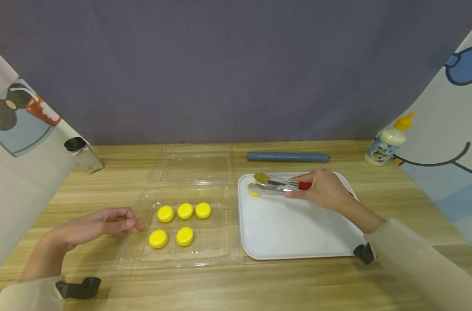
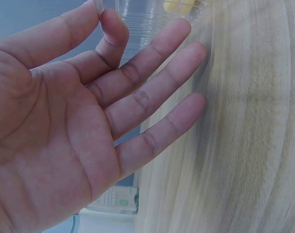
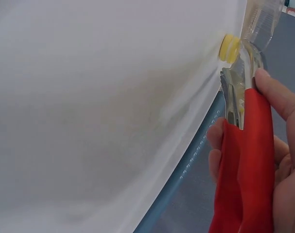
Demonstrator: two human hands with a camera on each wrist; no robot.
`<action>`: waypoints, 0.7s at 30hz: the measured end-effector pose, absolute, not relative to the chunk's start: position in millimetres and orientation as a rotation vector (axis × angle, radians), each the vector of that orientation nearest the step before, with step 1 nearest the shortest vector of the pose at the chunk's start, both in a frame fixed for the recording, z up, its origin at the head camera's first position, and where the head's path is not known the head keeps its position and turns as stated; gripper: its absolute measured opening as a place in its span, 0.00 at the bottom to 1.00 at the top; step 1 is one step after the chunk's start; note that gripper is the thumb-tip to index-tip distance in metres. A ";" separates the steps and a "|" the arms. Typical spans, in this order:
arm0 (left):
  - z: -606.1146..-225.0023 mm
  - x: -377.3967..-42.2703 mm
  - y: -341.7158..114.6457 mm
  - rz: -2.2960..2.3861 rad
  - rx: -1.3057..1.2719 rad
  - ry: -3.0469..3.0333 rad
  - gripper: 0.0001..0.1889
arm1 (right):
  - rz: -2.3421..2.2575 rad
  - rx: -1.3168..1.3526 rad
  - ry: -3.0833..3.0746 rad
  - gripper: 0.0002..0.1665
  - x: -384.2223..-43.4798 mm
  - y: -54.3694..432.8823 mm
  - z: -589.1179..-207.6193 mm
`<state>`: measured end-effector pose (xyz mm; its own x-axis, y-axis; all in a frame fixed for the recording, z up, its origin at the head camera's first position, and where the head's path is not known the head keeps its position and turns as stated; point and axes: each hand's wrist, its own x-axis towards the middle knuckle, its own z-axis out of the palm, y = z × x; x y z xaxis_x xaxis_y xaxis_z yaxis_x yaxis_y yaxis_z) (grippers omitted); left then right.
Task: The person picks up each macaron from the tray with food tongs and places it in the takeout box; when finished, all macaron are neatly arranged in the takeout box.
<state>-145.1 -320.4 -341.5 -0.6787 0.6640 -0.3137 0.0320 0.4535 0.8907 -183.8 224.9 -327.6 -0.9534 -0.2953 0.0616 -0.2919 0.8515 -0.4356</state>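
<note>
My right hand (image 1: 322, 190) holds metal tongs with red handles (image 3: 256, 155), thumb on one arm and fingers round the other. The tong tips are spread apart at a yellow macaron (image 3: 229, 48) by the far left corner of the white tray (image 1: 294, 242). Left of the tray lies a clear plastic clamshell box (image 1: 220, 252) with its lid folded back. Several yellow macarons (image 1: 185, 236) sit in its base in two rows. With thumb and index finger, my left hand (image 1: 111, 221) pinches the box's left edge, its other fingers extended.
Behind the tray lies a long blue-grey stick-shaped box (image 1: 288, 157). A squeeze bottle with a yellow nozzle (image 1: 385, 144) stands at the back right. At the back left is a clear jar with a black lid (image 1: 84, 155). A grey curtain (image 1: 236, 73) closes off the table's far side.
</note>
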 end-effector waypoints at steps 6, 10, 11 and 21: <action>-342.0 -145.3 -320.8 1.231 0.584 2.056 0.12 | -0.721 -0.487 3.047 0.33 -183.6 220.2 -331.7; -341.6 -145.7 -320.4 1.218 0.573 2.057 0.13 | -0.741 -0.473 3.056 0.31 -181.6 217.4 -334.1; -341.5 -145.9 -320.3 1.215 0.570 2.057 0.13 | -0.742 -0.472 3.062 0.31 -181.0 217.0 -334.6; -341.1 -146.1 -320.1 1.211 0.565 2.051 0.13 | -0.733 -0.479 3.089 0.28 -178.7 216.3 -337.6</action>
